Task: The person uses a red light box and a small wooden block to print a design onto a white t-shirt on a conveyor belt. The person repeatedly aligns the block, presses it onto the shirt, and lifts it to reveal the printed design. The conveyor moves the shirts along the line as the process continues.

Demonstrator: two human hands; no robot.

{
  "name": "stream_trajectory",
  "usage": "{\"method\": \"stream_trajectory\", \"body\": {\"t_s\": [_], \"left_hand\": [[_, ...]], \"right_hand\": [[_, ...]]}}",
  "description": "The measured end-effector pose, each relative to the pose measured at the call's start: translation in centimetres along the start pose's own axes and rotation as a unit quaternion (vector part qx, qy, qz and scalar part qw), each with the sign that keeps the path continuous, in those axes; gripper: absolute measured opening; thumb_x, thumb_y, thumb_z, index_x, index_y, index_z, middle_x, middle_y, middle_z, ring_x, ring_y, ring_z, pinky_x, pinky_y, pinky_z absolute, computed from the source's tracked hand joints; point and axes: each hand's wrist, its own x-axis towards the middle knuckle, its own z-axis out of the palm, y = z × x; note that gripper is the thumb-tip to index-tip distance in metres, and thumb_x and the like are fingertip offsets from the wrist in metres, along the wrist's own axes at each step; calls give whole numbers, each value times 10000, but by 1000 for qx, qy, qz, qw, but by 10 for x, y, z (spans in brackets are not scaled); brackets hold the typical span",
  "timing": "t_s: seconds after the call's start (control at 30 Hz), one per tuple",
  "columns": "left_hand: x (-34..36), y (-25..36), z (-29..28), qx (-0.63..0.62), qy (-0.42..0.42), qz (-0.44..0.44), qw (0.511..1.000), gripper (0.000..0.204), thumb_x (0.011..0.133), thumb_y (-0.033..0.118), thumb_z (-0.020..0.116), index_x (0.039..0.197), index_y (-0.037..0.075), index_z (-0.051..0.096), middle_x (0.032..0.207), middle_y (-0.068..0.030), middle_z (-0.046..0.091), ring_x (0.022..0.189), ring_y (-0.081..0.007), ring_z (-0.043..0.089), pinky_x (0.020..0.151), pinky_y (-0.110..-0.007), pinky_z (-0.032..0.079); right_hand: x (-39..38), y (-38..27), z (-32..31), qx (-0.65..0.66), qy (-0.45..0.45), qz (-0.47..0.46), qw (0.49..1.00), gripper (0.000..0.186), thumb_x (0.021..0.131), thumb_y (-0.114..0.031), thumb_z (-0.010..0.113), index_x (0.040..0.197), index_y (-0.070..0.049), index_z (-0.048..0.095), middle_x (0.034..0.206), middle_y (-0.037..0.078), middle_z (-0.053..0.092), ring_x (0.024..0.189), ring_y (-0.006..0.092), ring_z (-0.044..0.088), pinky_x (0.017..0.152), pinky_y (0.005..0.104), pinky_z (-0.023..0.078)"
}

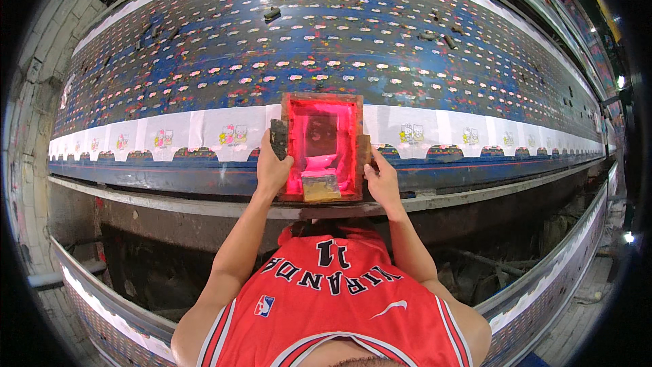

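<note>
A wooden screen-printing frame [322, 97] lies over a row of white cut pieces [401, 117] on the long table, in front of me. Bright pink ink coats its inner edges, and a dark window shows in its middle. Inside its near end rests a squeegee [321, 189] with a yellowish, ink-stained block. My left hand [273, 171] is closed round the near part of the frame's left side, by a dark block handle [278, 138]. Opposite it, my right hand [383, 178] grips the right side at a brown wooden block [364, 149]. Neither hand touches the squeegee.
Cartoon prints mark the white pieces on both sides of the frame. Several dark small blocks [272, 13] lie on the blue-black, patterned table [224, 41]. A pale rail [468, 200] runs along its near edge. Another long printing table [115, 312] stands behind me.
</note>
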Motion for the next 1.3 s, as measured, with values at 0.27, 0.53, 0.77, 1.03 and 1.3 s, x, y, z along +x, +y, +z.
{"method": "stream_trajectory", "body": {"t_s": [0.27,0.53,0.77,1.03,1.3], "left_hand": [[0,15,13,-10,15,31,999,926,781,7,727,1604,-52,307,1456,-285,556,1292,-378,607,1092,-408,474],[-8,66,89,-33,19,46,998,958,779,-6,716,1618,-58,256,1465,-288,546,1296,-399,596,1098,-415,467],[-26,92,185,-35,-4,83,996,968,789,-11,689,1649,-17,246,1545,-294,472,1424,-410,488,1206,-420,375],[-41,116,237,-12,-16,75,997,816,787,-3,698,1557,-18,427,1489,-258,537,1400,-406,511,1196,-436,401],[-41,119,243,-22,-21,40,999,804,767,2,719,1529,-13,462,1436,-245,582,1346,-384,566,1153,-419,441]], "right_hand": [[-5,7,-18,25,2,-8,1000,560,978,-8,639,1526,8,528,1253,184,691,1016,228,681,904,335,562],[15,8,-105,63,16,80,995,539,958,-3,648,1489,22,563,1309,233,711,1125,261,707,975,355,537],[25,64,-185,46,59,54,996,493,963,-2,630,1453,32,596,1282,202,728,1111,236,703,990,353,529],[25,124,-233,60,30,54,996,494,961,-57,671,1449,-4,617,1161,189,764,975,193,726,886,338,564],[31,126,-250,80,-32,79,993,519,977,-61,669,1487,-20,585,1119,189,765,897,165,709,847,333,563]]}}
